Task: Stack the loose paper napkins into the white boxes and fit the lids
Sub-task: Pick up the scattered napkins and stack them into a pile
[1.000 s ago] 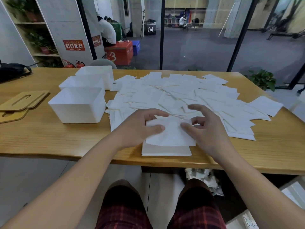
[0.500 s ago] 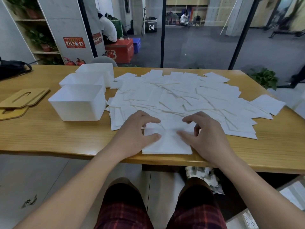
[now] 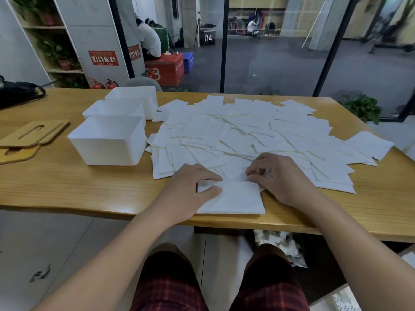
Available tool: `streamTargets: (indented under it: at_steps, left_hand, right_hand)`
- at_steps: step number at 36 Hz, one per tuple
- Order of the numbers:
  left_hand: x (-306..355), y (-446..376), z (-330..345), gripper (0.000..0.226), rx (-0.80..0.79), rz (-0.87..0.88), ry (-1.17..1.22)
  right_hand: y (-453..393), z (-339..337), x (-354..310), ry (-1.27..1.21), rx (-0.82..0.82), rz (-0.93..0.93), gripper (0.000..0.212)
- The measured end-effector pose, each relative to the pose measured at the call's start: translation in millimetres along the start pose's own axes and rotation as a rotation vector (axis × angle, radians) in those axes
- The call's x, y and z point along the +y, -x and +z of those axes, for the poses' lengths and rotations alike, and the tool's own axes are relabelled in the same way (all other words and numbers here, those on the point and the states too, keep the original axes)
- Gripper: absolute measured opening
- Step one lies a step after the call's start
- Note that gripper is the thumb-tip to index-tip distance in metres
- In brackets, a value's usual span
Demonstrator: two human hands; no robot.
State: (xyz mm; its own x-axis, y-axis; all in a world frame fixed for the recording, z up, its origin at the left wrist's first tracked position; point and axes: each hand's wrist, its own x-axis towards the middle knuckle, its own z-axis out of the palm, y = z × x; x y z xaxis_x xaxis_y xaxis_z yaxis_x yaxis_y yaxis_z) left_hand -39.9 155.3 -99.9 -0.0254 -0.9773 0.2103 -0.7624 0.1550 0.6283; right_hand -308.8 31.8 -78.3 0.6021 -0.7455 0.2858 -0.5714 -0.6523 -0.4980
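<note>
While the left hand (image 3: 190, 191) rests on the small squared-up stack of white paper napkins (image 3: 233, 198) at the near table edge, thumb laid on its top sheet and fingers curled over its far left corner, the right hand (image 3: 280, 178) pinches at the stack's far right corner with curled fingertips; whether it grips one sheet or several I cannot tell. To do this step well, I would hold the stack firm with the left and square each added napkin against its edges before letting go. Beyond the hands the loose white paper napkins (image 3: 247, 131) lie spread across the wooden table (image 3: 67, 187). To the left stand three open white plastic boxes (image 3: 107, 140), seemingly unfilled, and farther left the flat slotted wooden lids (image 3: 33, 133).
</note>
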Motion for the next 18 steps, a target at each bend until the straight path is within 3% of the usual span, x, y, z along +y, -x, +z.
streamTargets:
  at_steps: [9, 18]
  left_hand:
    - [0.9, 0.5, -1.0, 0.029, 0.008, -0.004, 0.005]
    - [1.8, 0.8, -2.0, 0.029, 0.004, -0.006, -0.014]
  right_hand:
    - [-4.3, 5.1, 5.1, 0.083, 0.012, -0.106, 0.005]
    - [-4.9, 5.0, 8.0, -0.006, 0.021, -0.048, 0.013]
